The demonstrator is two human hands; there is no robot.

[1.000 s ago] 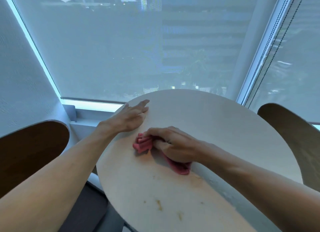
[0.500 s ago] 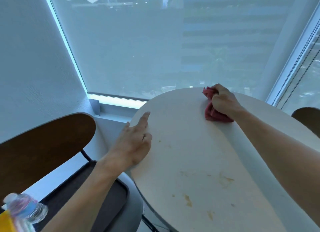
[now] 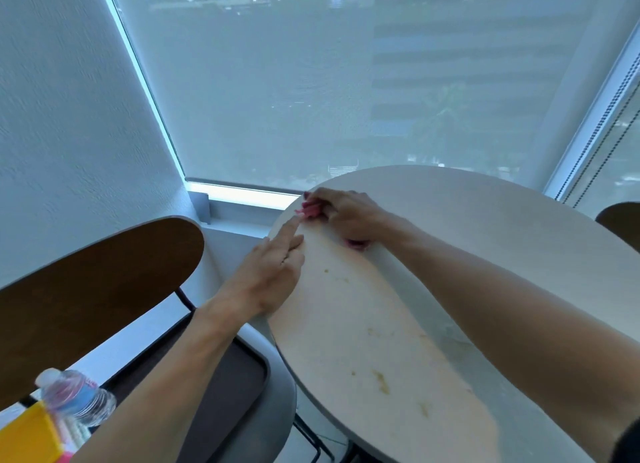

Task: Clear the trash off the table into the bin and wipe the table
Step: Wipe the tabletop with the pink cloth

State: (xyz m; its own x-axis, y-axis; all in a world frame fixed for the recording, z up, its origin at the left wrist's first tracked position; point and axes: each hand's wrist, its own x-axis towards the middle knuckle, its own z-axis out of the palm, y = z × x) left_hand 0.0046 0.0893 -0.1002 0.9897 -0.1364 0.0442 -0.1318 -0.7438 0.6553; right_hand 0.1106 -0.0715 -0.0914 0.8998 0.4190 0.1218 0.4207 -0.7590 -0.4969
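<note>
A round pale table (image 3: 485, 241) fills the right half of the view, with yellowish-brown stains (image 3: 380, 380) on its near part. My right hand (image 3: 349, 213) holds a pink cloth (image 3: 309, 209) pressed against the table's far left edge; most of the cloth is hidden under the hand. My left hand (image 3: 273, 272) rests flat on the table's left rim, fingers straight, its fingertips just short of the cloth.
A brown chair back (image 3: 93, 289) and dark seat (image 3: 221, 393) stand left of the table. A plastic water bottle (image 3: 74, 398) lies on something yellow (image 3: 27, 438) at the bottom left. Another chair back (image 3: 620, 223) shows at the right edge. Window blinds rise behind.
My right hand swept the cloth from the table's far middle leftward to the far left edge, close to my left hand. The view shifted left.
</note>
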